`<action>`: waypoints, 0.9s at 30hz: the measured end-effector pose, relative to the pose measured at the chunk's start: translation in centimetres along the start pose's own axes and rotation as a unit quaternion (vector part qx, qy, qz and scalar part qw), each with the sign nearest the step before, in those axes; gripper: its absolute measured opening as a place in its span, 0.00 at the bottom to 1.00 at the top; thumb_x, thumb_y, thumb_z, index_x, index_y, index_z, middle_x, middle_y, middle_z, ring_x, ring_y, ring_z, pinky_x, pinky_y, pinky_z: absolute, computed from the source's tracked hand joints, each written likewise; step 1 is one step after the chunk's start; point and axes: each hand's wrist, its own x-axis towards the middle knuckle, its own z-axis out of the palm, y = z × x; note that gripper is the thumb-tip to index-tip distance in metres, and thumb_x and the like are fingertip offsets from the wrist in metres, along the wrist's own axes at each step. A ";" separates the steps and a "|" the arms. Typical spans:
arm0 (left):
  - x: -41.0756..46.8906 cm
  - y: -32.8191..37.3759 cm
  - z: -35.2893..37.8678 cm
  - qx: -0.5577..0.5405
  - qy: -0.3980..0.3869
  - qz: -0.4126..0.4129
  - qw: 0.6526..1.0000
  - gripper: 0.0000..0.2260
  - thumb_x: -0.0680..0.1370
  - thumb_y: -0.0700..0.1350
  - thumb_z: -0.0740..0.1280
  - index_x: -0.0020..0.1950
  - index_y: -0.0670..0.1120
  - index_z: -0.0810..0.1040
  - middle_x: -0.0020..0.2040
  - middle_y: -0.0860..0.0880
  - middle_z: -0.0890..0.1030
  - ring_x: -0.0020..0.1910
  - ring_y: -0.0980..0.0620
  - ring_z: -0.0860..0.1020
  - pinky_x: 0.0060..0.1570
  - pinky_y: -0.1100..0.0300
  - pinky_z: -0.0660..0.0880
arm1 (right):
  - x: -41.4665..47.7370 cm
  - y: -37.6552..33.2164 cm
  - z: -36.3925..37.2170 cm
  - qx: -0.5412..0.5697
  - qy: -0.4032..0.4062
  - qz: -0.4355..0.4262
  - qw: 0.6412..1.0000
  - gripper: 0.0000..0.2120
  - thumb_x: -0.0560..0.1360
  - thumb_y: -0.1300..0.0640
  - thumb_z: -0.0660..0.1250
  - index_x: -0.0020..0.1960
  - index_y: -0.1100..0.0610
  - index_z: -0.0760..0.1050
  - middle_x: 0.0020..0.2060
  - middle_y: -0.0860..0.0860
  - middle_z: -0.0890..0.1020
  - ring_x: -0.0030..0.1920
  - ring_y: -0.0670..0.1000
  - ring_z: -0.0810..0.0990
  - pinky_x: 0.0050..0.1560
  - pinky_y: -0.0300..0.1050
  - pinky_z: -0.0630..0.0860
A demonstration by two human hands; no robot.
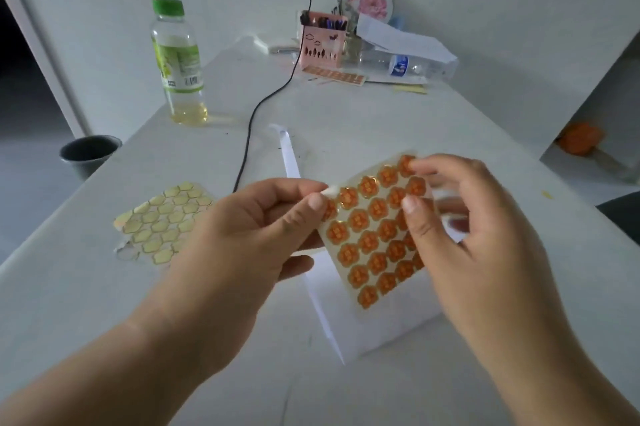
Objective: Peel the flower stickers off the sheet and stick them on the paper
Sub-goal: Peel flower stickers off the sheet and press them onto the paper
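Tilted sheet (375,231) of orange flower stickers, above white paper (381,318).

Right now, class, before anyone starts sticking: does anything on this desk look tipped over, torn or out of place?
Two things. At the far end of the desk a clear water bottle lies on its side, while the green-capped bottle stands upright. The yellow hexagon sticker sheet has a ragged, partly peeled near-left corner.

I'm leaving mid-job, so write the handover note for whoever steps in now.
Hands: left hand pinches the sheet at its top-left corner; right hand pinches its top-right edge.
Sheet, rows of flower stickers in place, is held above the paper on the table.
Done: none shows on the paper's visible part.
Left: peel and stick them.
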 end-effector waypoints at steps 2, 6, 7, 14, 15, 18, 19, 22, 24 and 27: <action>-0.3 -0.4 0.2 -0.001 -0.006 -0.003 1.000 0.12 0.64 0.62 0.74 0.42 0.59 0.88 0.45 0.51 0.92 0.44 0.57 0.90 0.32 0.69 0.79 | -0.3 -0.5 0.3 -0.084 0.050 -0.032 0.995 0.14 0.80 0.48 0.70 0.66 0.46 0.79 0.61 0.51 0.78 0.62 0.47 0.75 0.67 0.41 0.67; -0.5 -0.7 0.5 -0.028 -0.060 -0.003 0.998 0.06 0.72 0.58 0.79 0.43 0.57 0.86 0.42 0.53 0.89 0.41 0.56 0.89 0.34 0.66 0.80 | -1.4 -2.3 1.6 -0.072 0.017 -0.110 0.991 0.19 0.80 0.42 0.66 0.66 0.49 0.79 0.58 0.45 0.83 0.57 0.51 0.81 0.55 0.52 0.77; -0.5 -0.7 0.5 -0.034 -0.073 0.008 0.997 0.06 0.75 0.57 0.79 0.46 0.57 0.86 0.42 0.52 0.89 0.41 0.55 0.88 0.36 0.64 0.81 | -1.6 -2.5 1.8 -0.052 -0.007 -0.104 0.993 0.19 0.80 0.41 0.65 0.67 0.49 0.78 0.58 0.43 0.83 0.55 0.47 0.81 0.52 0.49 0.78; -0.1 -1.1 -0.2 0.161 -0.084 0.180 0.967 0.19 0.77 0.61 0.74 0.68 0.68 0.79 0.54 0.61 0.86 0.48 0.55 0.88 0.47 0.59 0.85 | -1.5 -2.1 0.7 0.007 -0.042 -0.055 0.998 0.12 0.81 0.42 0.63 0.62 0.42 0.77 0.47 0.39 0.85 0.48 0.44 0.84 0.43 0.45 0.79; 0.0 -1.1 -0.3 0.191 -0.057 0.198 0.960 0.16 0.78 0.61 0.72 0.65 0.68 0.82 0.52 0.62 0.84 0.47 0.58 0.86 0.45 0.65 0.82 | -1.4 -1.9 0.5 0.015 -0.051 -0.050 0.997 0.11 0.81 0.42 0.63 0.61 0.41 0.77 0.46 0.39 0.84 0.48 0.45 0.84 0.43 0.44 0.79; 0.0 -1.1 -0.4 0.249 -0.029 0.228 0.941 0.13 0.77 0.71 0.69 0.57 0.70 0.84 0.56 0.62 0.79 0.53 0.57 0.81 0.47 0.68 0.77 | -1.2 -1.6 0.3 0.064 -0.081 -0.037 0.994 0.07 0.81 0.46 0.66 0.57 0.42 0.80 0.49 0.39 0.83 0.53 0.42 0.82 0.47 0.33 0.75; -0.1 -1.0 -0.4 0.260 -0.026 0.236 0.936 0.13 0.77 0.72 0.68 0.56 0.70 0.84 0.57 0.62 0.78 0.56 0.56 0.80 0.49 0.65 0.77 | -1.2 -1.5 0.4 0.068 -0.084 -0.038 0.993 0.07 0.80 0.48 0.67 0.57 0.43 0.81 0.49 0.39 0.83 0.54 0.41 0.81 0.49 0.30 0.73; -0.2 -0.9 -0.2 0.275 -0.018 0.261 0.925 0.10 0.78 0.68 0.69 0.56 0.68 0.84 0.57 0.61 0.83 0.60 0.53 0.81 0.54 0.59 0.76 | -1.2 -1.4 0.5 0.059 -0.085 -0.046 0.994 0.08 0.80 0.49 0.67 0.57 0.44 0.82 0.51 0.41 0.81 0.54 0.40 0.80 0.51 0.25 0.70; -0.5 -0.9 0.1 0.286 0.009 0.277 0.917 0.06 0.79 0.61 0.69 0.55 0.66 0.83 0.52 0.64 0.86 0.55 0.56 0.83 0.52 0.60 0.77 | -1.3 -1.5 0.4 0.058 -0.084 -0.054 0.993 0.08 0.80 0.48 0.67 0.58 0.44 0.82 0.50 0.40 0.81 0.53 0.40 0.80 0.50 0.26 0.72; -1.2 -0.8 0.3 0.287 0.020 0.292 0.912 0.06 0.80 0.56 0.69 0.55 0.62 0.84 0.49 0.66 0.87 0.50 0.59 0.85 0.50 0.63 0.79 | -1.3 -1.6 0.2 0.076 -0.070 -0.050 0.993 0.10 0.79 0.48 0.68 0.59 0.43 0.80 0.49 0.39 0.83 0.53 0.40 0.82 0.48 0.28 0.74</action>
